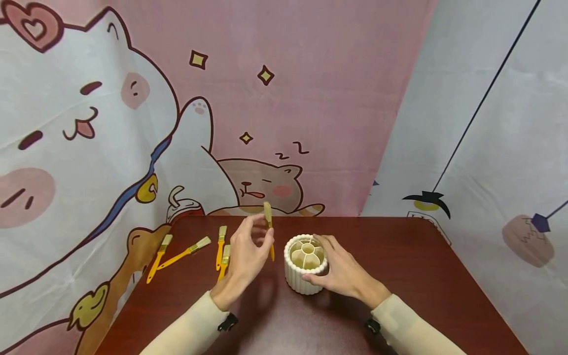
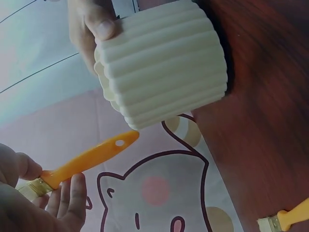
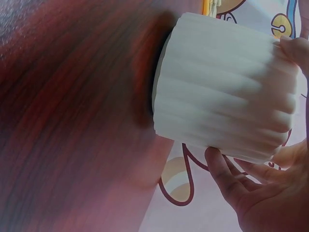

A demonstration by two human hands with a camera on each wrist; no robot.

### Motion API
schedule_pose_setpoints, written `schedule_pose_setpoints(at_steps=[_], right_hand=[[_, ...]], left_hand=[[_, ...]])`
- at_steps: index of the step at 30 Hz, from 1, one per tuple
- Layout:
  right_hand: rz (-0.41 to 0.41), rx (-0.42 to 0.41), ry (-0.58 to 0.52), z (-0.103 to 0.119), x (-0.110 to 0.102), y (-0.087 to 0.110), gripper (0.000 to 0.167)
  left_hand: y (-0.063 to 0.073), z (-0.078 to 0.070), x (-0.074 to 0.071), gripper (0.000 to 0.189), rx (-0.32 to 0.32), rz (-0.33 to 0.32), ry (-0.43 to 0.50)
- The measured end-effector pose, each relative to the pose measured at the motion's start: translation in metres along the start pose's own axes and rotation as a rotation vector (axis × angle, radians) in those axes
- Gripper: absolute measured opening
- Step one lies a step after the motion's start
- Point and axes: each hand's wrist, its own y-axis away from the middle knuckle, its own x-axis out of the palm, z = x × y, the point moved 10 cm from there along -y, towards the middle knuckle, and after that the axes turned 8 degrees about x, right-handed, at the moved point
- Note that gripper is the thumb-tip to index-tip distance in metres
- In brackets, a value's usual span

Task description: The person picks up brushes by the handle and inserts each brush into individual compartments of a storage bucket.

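My left hand (image 1: 246,249) pinches a paintbrush (image 1: 272,252) with a yellow-orange handle between thumb and fingers. The brush is nearly upright, bristles up, its handle end just left of a cream ribbed holder (image 1: 295,278). In the left wrist view the brush's handle (image 2: 89,157) points at the holder's rim, apart from it in the head view. Round the right side of the holder, my right hand (image 1: 348,271) keeps its thumb in front and fingers behind. The round holder stands upright on the table; its open top shows a central ring and dividers between compartments.
Several more yellow-handled paintbrushes lie on the left of the dark red-brown table (image 1: 399,276), among them one brush (image 1: 184,253) at a slant and another brush (image 1: 220,249) nearer the left hand. A printed cloth (image 1: 333,98) hangs behind the table's far edge.
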Motion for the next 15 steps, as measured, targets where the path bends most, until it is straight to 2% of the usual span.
schedule_pose_setpoints(at_steps=[9, 15], right_hand=[[-0.010, -0.005, 0.008, 0.000, 0.000, 0.000, 0.118], [-0.012, -0.005, 0.014, 0.001, 0.001, 0.001, 0.118]], left_hand=[[-0.007, -0.012, 0.006, 0.039, 0.043, -0.020, 0.065], [-0.008, -0.011, 0.016, 0.038, 0.047, 0.001, 0.079]])
